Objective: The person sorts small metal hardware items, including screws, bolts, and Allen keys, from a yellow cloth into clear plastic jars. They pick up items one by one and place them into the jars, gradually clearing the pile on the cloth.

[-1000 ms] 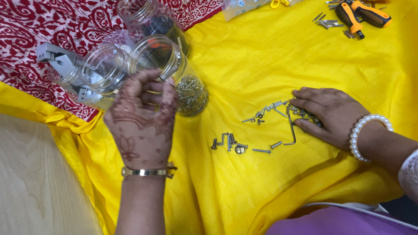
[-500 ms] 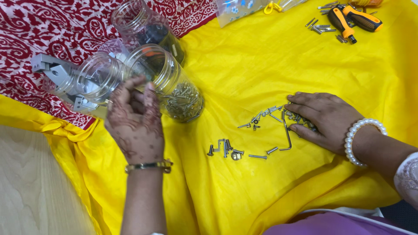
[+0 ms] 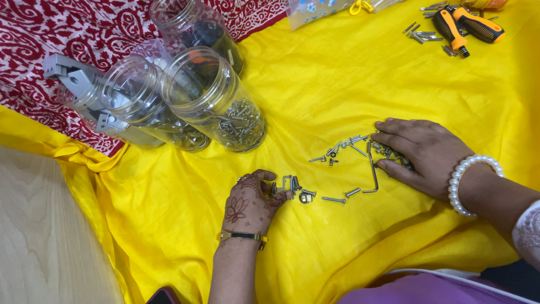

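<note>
My left hand [image 3: 247,205], with henna patterns and a gold bangle, lies on the yellow cloth [image 3: 337,84]. Its fingers curl against a small cluster of screws and a little metal bracket [image 3: 298,188]. Whether a screw is pinched between them is hidden. My right hand [image 3: 427,155], with a pearl bracelet, rests palm down with its fingers spread over a scatter of screws [image 3: 343,147]. A bent hex key [image 3: 373,169] lies just left of its fingertips.
Three clear plastic jars lie on their sides at upper left: one holding screws [image 3: 216,101], one beside it [image 3: 140,101], one behind [image 3: 191,28]. A grey metal part [image 3: 73,73] sits on red patterned cloth [image 3: 56,34]. Orange-black screwdrivers [image 3: 467,25] lie at top right. Bare wooden tabletop [image 3: 39,236] shows at lower left.
My left hand has left the mouth of the screw jar and dropped down and right to the small screw cluster. My right hand has stayed on the pile.
</note>
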